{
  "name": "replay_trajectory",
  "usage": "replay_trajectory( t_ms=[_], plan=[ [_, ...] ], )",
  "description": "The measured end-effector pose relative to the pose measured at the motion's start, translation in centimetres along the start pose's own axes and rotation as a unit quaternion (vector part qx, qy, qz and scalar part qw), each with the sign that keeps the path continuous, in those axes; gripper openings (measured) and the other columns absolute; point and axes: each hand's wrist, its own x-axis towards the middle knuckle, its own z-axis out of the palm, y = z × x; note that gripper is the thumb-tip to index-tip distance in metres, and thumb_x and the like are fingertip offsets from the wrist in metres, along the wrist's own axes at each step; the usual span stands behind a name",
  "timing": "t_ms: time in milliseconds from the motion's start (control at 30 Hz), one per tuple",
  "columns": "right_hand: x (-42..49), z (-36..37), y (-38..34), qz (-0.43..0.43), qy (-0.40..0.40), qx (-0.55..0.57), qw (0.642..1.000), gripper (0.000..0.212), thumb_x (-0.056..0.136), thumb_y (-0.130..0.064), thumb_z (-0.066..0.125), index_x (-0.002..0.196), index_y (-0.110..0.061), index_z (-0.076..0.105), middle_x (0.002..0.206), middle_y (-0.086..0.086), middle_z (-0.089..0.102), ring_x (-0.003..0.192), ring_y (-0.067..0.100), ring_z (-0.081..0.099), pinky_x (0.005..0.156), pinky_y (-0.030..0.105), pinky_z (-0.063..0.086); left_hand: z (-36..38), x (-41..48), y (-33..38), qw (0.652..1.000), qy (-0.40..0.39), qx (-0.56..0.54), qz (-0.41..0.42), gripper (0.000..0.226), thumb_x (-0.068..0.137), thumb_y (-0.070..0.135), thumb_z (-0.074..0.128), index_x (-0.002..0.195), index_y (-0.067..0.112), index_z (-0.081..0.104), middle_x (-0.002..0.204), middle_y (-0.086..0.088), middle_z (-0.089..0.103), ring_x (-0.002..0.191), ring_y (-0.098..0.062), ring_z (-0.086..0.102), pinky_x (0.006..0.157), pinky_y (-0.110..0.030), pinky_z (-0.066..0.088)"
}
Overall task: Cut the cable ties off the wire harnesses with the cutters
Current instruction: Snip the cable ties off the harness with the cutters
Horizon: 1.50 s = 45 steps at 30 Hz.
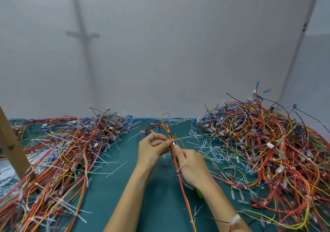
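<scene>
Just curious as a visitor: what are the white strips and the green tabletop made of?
White strips: thin, semi-translucent, holding stiff straight shapes, likely nylon plastic. Green tabletop: flat, matte, uniform colour, probably a rubber or vinyl mat; unclear which.

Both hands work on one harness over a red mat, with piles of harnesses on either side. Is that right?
No. The head view shows the mat is teal, not red. The left hand and right hand do work on one harness, with a left pile and a right pile beside them.

hands (151, 148) (192, 167): 2 | harness heaps (62, 151) (267, 142): 2 | held harness (180, 178): 1 | cutters (199, 194): 1
</scene>
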Motion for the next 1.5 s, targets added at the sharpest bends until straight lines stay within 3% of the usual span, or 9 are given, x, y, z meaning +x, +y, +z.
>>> replay_trajectory(
  t_ms=[267,433,800,1033,1167,1333,1500],
  plan=[
    [0.15,0.14,-0.33,0.007,-0.001,0.051,0.999,0.063,0.101,-0.051,0.036,0.068,-0.006,0.065,0.054,0.01,0.061,0.066,0.035,0.061,0.071,0.044,0.052,0.02,-0.01,-0.07,1.0,0.0,0.013,-0.003,0.016,0.08,-0.003,0.073,0.088,0.001,0.061,0.08,-0.017,0.074,0.067,-0.021,0.069,0.071,-0.028,0.06],
    [0.0,0.22,-0.33,0.015,-0.008,0.075,0.997,0.064,0.101,-0.05,0.037,0.062,-0.008,0.064,0.042,0.0,0.054,0.06,0.033,0.06,0.066,0.042,0.052,-0.02,-0.04,-0.13,1.0,0.0,0.02,-0.004,0.015,0.08,-0.004,0.073,0.087,0.002,0.061,0.085,-0.023,0.073,0.07,-0.023,0.07,0.07,-0.028,0.059],
    [0.02,0.01,-0.39,0.005,-0.004,0.06,0.998,0.064,0.101,-0.051,0.035,0.067,-0.007,0.064,0.054,0.006,0.061,0.069,0.032,0.062,0.072,0.042,0.051,0.03,-0.16,-0.05,0.999,0.003,0.031,-0.009,0.016,0.079,0.0,0.075,0.088,0.003,0.062,0.083,-0.017,0.074,0.069,-0.02,0.066,0.074,-0.03,0.057],
    [0.07,-0.09,-0.41,0.008,-0.002,0.059,0.998,0.063,0.102,-0.05,0.033,0.063,-0.01,0.062,0.047,-0.002,0.055,0.062,0.021,0.057,0.067,0.036,0.046,0.21,-0.24,-0.17,0.999,-0.002,0.034,-0.012,0.016,0.08,-0.002,0.074,0.092,-0.001,0.062,0.088,-0.023,0.073,0.072,-0.023,0.067,0.073,-0.028,0.058],
    [-0.02,-0.02,-0.28,-0.001,0.008,0.046,0.999,0.066,0.102,-0.051,0.032,0.068,-0.003,0.063,0.06,0.011,0.063,0.067,0.028,0.059,0.067,0.038,0.046,0.18,-0.13,-0.34,0.999,0.001,0.025,-0.022,0.016,0.079,-0.002,0.074,0.091,0.001,0.063,0.086,-0.019,0.074,0.072,-0.023,0.068,0.076,-0.031,0.058],
    [0.09,-0.02,-0.31,0.008,-0.001,0.059,0.998,0.064,0.102,-0.049,0.034,0.057,-0.013,0.061,0.044,-0.009,0.057,0.048,0.004,0.052,0.062,0.031,0.043,0.32,-0.2,-0.5,0.999,0.007,-0.007,-0.034,0.02,0.079,-0.001,0.075,0.095,0.003,0.064,0.084,-0.014,0.076,0.071,-0.018,0.07,0.068,-0.022,0.057],
    [0.08,-0.11,-0.29,0.009,-0.001,0.063,0.998,0.063,0.102,-0.048,0.034,0.059,-0.014,0.065,0.042,-0.01,0.056,0.049,0.002,0.053,0.063,0.029,0.043,0.34,-0.15,-0.54,0.999,0.008,-0.015,-0.04,0.022,0.078,0.0,0.076,0.097,0.003,0.064,0.085,-0.013,0.076,0.071,-0.016,0.071,0.066,-0.02,0.056]
  ],
)
